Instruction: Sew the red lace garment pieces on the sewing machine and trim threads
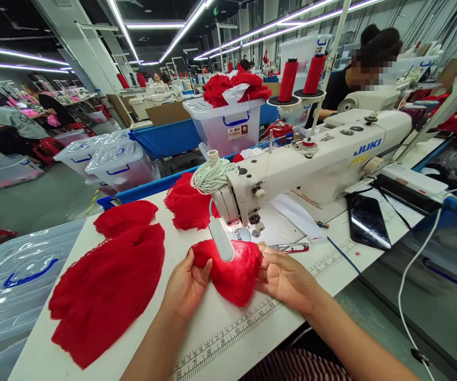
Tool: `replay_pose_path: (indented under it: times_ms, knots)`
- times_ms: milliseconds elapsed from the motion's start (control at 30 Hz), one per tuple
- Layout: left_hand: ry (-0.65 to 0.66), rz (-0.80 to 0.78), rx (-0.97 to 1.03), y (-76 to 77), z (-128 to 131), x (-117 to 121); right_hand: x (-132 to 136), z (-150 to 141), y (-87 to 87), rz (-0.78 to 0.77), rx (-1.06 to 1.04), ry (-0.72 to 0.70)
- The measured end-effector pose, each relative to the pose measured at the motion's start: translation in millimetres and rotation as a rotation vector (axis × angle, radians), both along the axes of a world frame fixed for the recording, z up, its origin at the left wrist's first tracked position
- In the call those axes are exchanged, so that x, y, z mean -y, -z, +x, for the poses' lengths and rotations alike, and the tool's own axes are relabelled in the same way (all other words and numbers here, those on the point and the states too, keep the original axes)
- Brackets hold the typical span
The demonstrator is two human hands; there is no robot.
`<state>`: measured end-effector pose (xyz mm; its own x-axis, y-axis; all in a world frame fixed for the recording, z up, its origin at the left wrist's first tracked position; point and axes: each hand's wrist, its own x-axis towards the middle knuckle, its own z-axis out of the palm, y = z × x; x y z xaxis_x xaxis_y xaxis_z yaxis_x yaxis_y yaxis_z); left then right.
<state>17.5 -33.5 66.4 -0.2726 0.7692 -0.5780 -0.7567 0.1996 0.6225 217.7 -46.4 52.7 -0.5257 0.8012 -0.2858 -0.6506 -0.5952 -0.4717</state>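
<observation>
Your left fingers [206, 271] and right fingers [275, 258] pinch a bright red, tapering fabric piece [237, 286], crinkled near its edge; a white lamp [221, 241] partly hides it.

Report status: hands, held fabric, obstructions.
Left hand, right hand: gripping opposite sides of red fabric. Fabric between hands, before sewing machine. White lamp blocks part from view.

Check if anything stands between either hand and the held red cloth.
Nothing visible; the left hand and right hand hold the red cloth at opposite sides. The white lamp overlaps its upper part in view.
</observation>
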Motion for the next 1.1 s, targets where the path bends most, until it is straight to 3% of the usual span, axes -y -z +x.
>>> replay_pose_path:
  times_ms: [100, 200, 400, 700, 767, 867, 900, 967, 1033, 1100]
  knots:
    - [-0.058, 0.008, -0.016, -2.6, -3.9, -3.3, 4.3, -6.5, -5.4, 0.106, -0.044, -0.080]
    - [-0.069, -0.004, -0.025, -6.2, -5.8, -5.0, 7.9, -14.5, -9.3, 0.181, 0.006, -0.031]
    - [-0.080, -0.028, -0.065, -8.7, -3.4, -3.9, 6.7, -26.8, -4.0, 0.274, 0.327, 0.154]
    - [-0.009, 0.039, -0.183, -0.2, -8.2, -7.2, 7.0, -19.8, -0.2, 0.535, 0.757, 0.245]
    - [0.059, 0.048, -0.204, -0.6, -7.0, -2.3, 13.0, -10.8, -3.3, 0.616, 0.723, 0.126]
    - [0.393, 0.099, -0.237, -0.7, -1.1, 10.0, 19.2, 7.3, -8.2, 0.783, 0.699, -0.338]
    - [0.540, 0.137, -0.273, -0.2, 1.7, 14.1, 19.1, 12.3, -9.1, 0.810, 0.802, -0.330]
    - [0.766, 0.208, -0.392, 1.3, 7.3, 20.6, 16.1, 17.1, -9.2, 0.891, 1.053, -0.068]
    - [0.842, 0.222, -0.520, 2.6, 12.4, 24.7, 11.9, 13.8, -7.3, 0.957, 1.159, 0.190]
    - [0.862, 0.212, -0.612, 2.5, 16.6, 27.2, 9.3, 3.8, -5.1, 1.004, 1.132, 0.277]
